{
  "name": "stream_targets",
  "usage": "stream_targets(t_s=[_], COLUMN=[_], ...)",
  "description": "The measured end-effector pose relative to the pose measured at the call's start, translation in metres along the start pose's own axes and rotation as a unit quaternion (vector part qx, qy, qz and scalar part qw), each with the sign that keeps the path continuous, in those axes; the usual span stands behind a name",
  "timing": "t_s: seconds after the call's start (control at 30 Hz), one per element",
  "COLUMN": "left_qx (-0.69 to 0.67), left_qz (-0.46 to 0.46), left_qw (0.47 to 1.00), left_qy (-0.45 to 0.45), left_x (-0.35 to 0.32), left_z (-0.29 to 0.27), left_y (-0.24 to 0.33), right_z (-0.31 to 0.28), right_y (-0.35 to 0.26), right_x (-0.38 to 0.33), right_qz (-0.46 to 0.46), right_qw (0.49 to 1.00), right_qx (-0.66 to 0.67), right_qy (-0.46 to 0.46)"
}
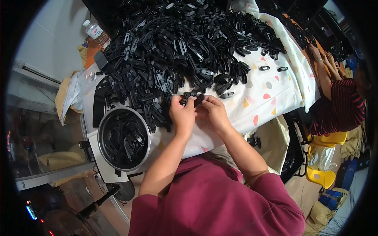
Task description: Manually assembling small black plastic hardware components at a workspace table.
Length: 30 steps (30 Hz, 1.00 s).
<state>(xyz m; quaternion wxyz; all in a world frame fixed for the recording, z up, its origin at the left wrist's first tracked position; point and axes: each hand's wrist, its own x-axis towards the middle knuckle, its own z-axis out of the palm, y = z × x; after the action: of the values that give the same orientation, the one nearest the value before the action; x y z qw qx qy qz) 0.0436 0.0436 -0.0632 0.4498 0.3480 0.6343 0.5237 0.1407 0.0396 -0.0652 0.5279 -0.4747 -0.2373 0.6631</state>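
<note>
Pinching a small black plastic clip [191, 94] between them, the left hand [182, 114] and the right hand [214, 112] are meeting just above the near edge of the cloth-covered table [260, 102]. Fingers of both hands are closing together on the clip, thumbs pressing from the near side. A huge heap of black clips [177, 43] is spreading across the far side of the table, touching the hands' work spot. To the near left, a round metal bowl [101, 129] is holding more clips. Far left, a plastic bottle [96, 33] is lying beside the heap. At the right, another person's hands [328, 59] are working at a separate pile.
</note>
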Motion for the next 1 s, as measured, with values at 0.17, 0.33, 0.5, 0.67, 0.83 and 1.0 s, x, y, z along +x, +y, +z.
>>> stream_targets(t_s=[0.17,0.33,0.5,0.67,0.83,1.0], left_qx=[-0.047,-0.180,-0.031,0.096,0.062,-0.043], left_qz=[-0.002,0.057,0.234,0.480,0.418,0.319], left_qw=[0.999,0.977,0.952,0.834,0.853,0.898], left_qy=[-0.017,-0.100,-0.193,-0.254,-0.305,-0.299], left_x=[0.003,-0.003,-0.010,-0.006,-0.016,-0.029], left_z=[0.001,-0.013,-0.042,-0.054,-0.059,-0.057], left_y=[-0.011,0.001,0.009,0.042,0.047,0.045], right_z=[-0.002,-0.010,-0.006,-0.016,-0.012,0.000], right_y=[0.005,-0.024,-0.058,-0.065,-0.069,-0.068], right_x=[-0.006,-0.024,-0.046,-0.058,-0.067,-0.076], right_qz=[-0.012,-0.114,-0.176,-0.244,-0.229,-0.343], right_qw=[0.998,0.979,0.926,0.883,0.901,0.857], right_qx=[-0.015,-0.105,-0.300,-0.349,-0.318,-0.372], right_qy=[-0.059,-0.134,-0.149,-0.195,-0.185,-0.096])
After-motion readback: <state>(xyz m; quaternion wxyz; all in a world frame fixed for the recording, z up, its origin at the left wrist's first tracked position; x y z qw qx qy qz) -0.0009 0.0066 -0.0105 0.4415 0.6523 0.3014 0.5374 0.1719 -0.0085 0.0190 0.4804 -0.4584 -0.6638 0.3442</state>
